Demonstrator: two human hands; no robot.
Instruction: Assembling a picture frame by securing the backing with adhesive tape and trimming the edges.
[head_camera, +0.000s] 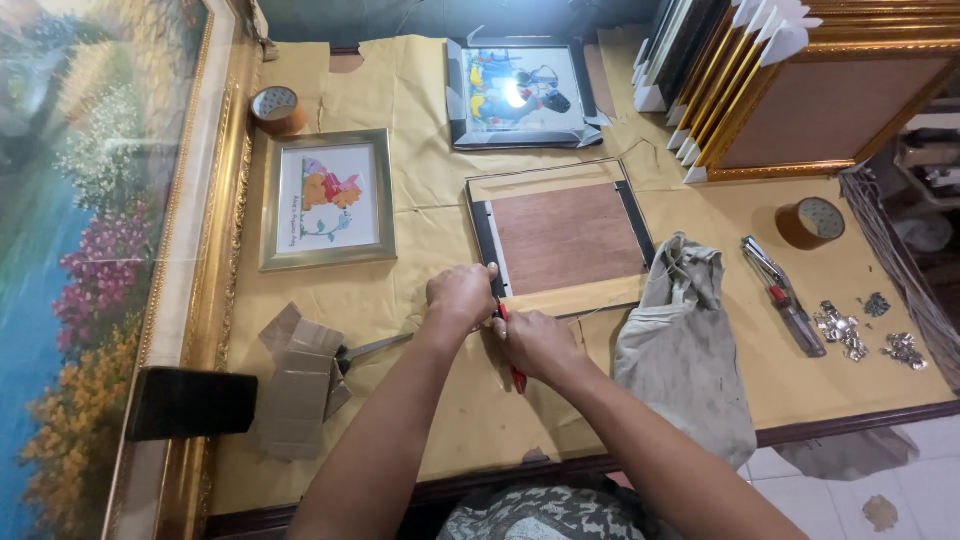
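A black picture frame (562, 238) lies face down on the paper-covered table (430, 400), its brown backing board showing and tan tape along its near and far edges. My left hand (462, 295) presses down on the frame's near left corner. My right hand (535, 343) is closed on a red-handled cutter (517, 376) whose tip sits at that same corner, between the two hands.
A silver-framed picture (327, 198) lies at left, another framed picture (520, 92) at the back. Two tape rolls (810, 222) (276, 108), a grey cloth (685, 345), a stapler-like tool (783, 295), metal clips (845, 330), folded cardboard (298, 385), scissors (375, 349). A large gilt painting (100, 250) leans left; stacked frames (790, 90) stand right.
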